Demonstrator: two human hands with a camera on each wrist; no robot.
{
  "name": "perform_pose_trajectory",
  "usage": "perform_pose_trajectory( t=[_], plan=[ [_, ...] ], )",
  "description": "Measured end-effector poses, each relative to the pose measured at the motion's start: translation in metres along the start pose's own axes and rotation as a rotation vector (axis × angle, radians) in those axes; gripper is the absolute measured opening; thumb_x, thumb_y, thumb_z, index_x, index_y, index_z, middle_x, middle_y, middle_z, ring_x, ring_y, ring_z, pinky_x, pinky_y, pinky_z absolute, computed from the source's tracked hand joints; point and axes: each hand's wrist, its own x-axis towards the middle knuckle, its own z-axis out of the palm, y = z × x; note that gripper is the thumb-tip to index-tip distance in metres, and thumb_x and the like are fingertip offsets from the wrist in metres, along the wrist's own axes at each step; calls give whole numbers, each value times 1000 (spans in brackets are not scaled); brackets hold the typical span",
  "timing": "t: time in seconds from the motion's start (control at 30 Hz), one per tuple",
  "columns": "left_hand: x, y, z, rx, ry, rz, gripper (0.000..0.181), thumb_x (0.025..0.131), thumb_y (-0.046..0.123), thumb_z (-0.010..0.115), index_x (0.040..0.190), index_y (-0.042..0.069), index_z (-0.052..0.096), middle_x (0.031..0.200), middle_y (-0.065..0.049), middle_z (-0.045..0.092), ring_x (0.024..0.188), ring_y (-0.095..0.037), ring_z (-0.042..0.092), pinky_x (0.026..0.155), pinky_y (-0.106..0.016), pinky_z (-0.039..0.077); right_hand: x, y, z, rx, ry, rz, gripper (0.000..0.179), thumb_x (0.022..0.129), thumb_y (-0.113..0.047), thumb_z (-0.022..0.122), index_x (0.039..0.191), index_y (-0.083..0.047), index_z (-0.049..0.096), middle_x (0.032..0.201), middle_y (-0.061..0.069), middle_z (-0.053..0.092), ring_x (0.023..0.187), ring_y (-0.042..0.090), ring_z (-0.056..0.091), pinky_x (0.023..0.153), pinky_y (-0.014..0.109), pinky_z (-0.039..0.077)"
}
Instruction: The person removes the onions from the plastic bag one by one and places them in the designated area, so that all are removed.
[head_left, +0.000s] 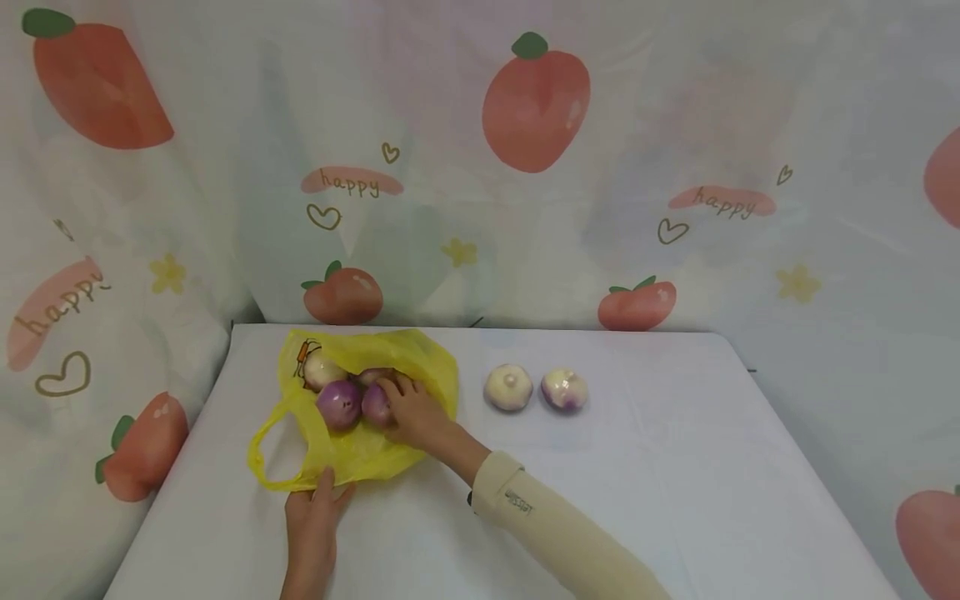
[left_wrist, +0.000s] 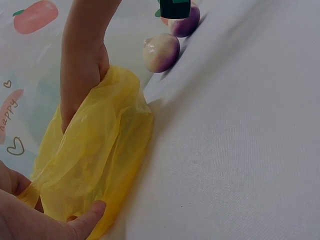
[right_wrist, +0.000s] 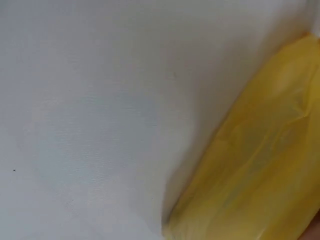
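Hands (head_left: 416, 411) work over white tabletop (head_left: 712, 467), fruit-print backdrop (head_left: 540, 225) behind.

We see a thin yellow bag (head_left: 437, 367), mouth open, its handle (head_left: 257, 460) spread to the left; the left hand (head_left: 311, 518) pinches its near edge. Inside, we find a whitish onion (head_left: 321, 371) and, just in front, a shiny purple onion (head_left: 339, 406); beside this, the right hand (head_left: 416, 412) grips another purple onion (head_left: 375, 406). Two pale onions (head_left: 508, 388) with purple tint lie outside, at right.
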Motion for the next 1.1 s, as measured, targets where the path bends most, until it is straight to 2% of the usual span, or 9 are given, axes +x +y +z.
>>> perform_pose_trajectory(
  t=[0.13,0.27,0.43,0.63,0.83,1.1],
  plan=[
    [-15,15,4,2,-19,-3,52,100,27,44,142,2,28,140,-13,31,127,-27,37,87,-28,53,4,0,3,-2,5,-16,71,83,-37,72,137,-11,34,137,6,40,125,21,39,109,26,32],
    [-21,22,5,16,-25,1,54,100,26,44,143,-1,26,141,-17,29,127,-30,36,89,-30,53,6,0,4,55,-30,31,71,83,-36,72,137,-12,33,127,11,45,112,21,49,101,25,42],
    [-10,10,1,10,-21,1,54,99,28,46,143,2,27,139,-14,31,126,-27,38,85,-27,54,6,3,4,70,-99,46,82,81,-38,73,145,-21,25,125,14,39,101,23,52,92,25,49],
    [8,-10,-6,-1,-15,25,54,97,31,50,141,5,32,136,-9,35,123,-23,41,84,-26,54,5,8,6,114,-140,-13,72,82,-34,73,138,-10,33,127,10,43,107,17,53,94,22,47],
    [10,-12,-7,6,-20,26,56,98,32,49,143,5,30,138,-10,34,125,-24,39,83,-26,54,4,9,6,104,-143,-35,74,81,-35,74,139,-14,33,128,10,43,107,18,53,96,24,47],
    [12,-14,-6,8,-8,21,54,97,30,49,142,4,31,137,-10,34,125,-23,39,82,-27,55,1,15,7,83,-127,-105,69,83,-41,69,139,-23,34,113,7,49,89,16,53,87,20,49]
  ],
)
